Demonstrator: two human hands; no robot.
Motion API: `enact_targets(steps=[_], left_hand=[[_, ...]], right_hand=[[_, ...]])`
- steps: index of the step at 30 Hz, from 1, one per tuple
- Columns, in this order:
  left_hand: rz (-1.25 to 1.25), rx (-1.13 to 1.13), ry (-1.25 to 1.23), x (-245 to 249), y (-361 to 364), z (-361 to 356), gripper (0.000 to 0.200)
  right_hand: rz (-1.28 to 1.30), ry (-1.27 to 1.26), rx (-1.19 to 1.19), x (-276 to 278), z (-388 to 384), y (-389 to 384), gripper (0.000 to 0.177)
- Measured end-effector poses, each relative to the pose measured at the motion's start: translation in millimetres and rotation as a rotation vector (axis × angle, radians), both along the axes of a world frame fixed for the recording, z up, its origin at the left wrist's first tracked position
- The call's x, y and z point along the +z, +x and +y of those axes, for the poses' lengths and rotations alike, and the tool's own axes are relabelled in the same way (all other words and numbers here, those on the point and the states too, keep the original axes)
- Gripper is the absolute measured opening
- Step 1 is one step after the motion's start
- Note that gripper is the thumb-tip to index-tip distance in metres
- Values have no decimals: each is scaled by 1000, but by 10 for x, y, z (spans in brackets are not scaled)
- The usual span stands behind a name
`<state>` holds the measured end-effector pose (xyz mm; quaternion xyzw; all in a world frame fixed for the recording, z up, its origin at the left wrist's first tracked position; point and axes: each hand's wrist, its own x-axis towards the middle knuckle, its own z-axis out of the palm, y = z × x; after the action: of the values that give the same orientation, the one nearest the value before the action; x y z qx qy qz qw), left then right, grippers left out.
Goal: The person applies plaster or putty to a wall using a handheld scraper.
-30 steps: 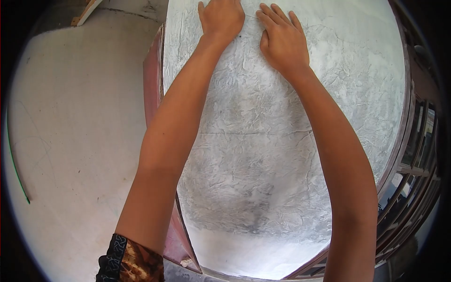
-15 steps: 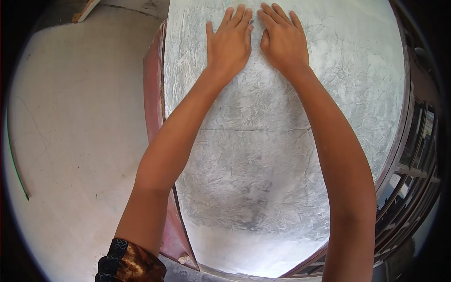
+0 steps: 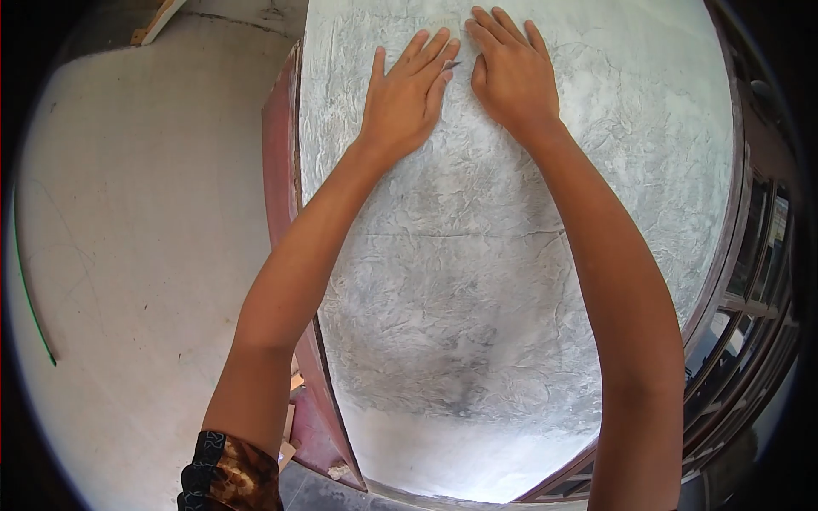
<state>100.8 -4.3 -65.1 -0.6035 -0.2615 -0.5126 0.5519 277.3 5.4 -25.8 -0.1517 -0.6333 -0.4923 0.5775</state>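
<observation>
Both hands rest near the far end of a grey-white panel [image 3: 460,298] with a wrinkled, creased surface. My left hand [image 3: 402,98] lies palm down on it with the fingers spread. A small dark pointed piece [image 3: 452,65] sticks out between its thumb and forefinger; most of it is hidden by the fingers. Just to the right, my right hand [image 3: 517,81] lies flat on the panel, fingers stretched forward and nothing seen in them. A thin crease line crosses the panel between my forearms.
A reddish-brown board edge [image 3: 279,153] runs along the panel's left side. Beyond it spreads a pale floor [image 3: 136,255] with a thin green strip [image 3: 30,302] at far left. Dark-framed window panes [image 3: 754,264] stand at the right. Small wood scraps [image 3: 287,451] lie by my left elbow.
My left hand has slid back toward me and slightly left, the dark pointed piece moving with it. My right hand has stayed nearly still.
</observation>
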Motion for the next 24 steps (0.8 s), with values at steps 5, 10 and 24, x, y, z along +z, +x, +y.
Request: enact_targets(steps=[5, 10, 24], left_hand=[[-85, 2, -43, 770, -21, 13, 42], [-43, -39, 19, -123, 26, 72, 41], [-74, 30, -8, 418, 76, -98, 42]], right_hand=[[33, 68, -61, 12, 102, 24, 43], [51, 96, -32, -20, 137, 35, 46], [55, 87, -43, 16, 102, 4, 44]])
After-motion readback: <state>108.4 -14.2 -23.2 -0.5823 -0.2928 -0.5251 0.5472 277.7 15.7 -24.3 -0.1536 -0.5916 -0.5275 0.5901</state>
